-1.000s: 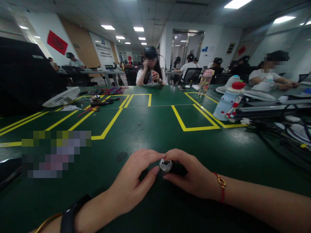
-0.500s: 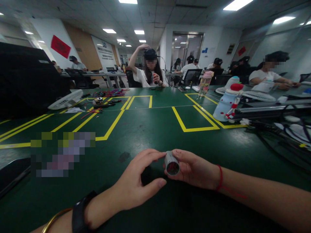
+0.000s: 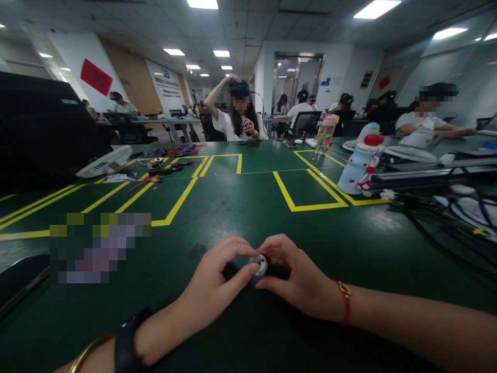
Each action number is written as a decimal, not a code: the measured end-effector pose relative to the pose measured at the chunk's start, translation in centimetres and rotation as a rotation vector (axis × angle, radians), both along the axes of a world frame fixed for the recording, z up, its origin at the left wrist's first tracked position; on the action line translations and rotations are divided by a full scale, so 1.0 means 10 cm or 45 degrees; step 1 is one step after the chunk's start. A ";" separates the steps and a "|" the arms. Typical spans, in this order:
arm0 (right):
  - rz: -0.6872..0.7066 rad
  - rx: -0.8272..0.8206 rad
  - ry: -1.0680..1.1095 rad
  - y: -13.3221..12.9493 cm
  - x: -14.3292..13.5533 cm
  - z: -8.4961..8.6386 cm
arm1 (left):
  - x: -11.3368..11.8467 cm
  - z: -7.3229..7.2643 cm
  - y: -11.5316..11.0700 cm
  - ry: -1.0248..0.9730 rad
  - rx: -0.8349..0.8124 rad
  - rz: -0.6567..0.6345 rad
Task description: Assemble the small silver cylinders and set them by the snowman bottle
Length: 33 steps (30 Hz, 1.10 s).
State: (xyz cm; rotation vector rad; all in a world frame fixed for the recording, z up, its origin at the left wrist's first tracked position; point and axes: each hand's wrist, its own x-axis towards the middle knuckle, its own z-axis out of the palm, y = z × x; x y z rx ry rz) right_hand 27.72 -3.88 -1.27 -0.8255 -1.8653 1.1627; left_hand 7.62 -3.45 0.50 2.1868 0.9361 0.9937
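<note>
A small grey cylinder, metallic in look, is between my hands just above the green table. Its round end, marked with dark holes, faces up toward me. My left hand pinches that end with thumb and index finger. From the other side my right hand has its thumb and fingers round the body, the fingertips partly hidden behind it. The cylinder's far end is out of sight.
Yellow tape lines mark the table. At right stand a pale blue bottle, cables and metal rails. Loose wires and a white fan lie at left. Across the table sits a person holding a red item.
The cylinder has turned from its hollow open end to its holed end and shifted slightly left. My right hand has rotated, and my left thumb has closed onto the cylinder.
</note>
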 end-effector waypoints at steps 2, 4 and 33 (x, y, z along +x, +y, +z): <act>-0.030 0.004 0.013 -0.01 0.00 -0.01 | 0.02 0.05 0.00 -0.002 -0.025 0.014; -0.063 0.077 -0.056 -0.01 0.01 -0.01 | 0.03 0.12 0.00 -0.011 -0.063 0.056; -1.569 0.304 -0.986 0.94 2.15 0.22 | -0.41 0.17 0.30 0.264 -0.306 0.344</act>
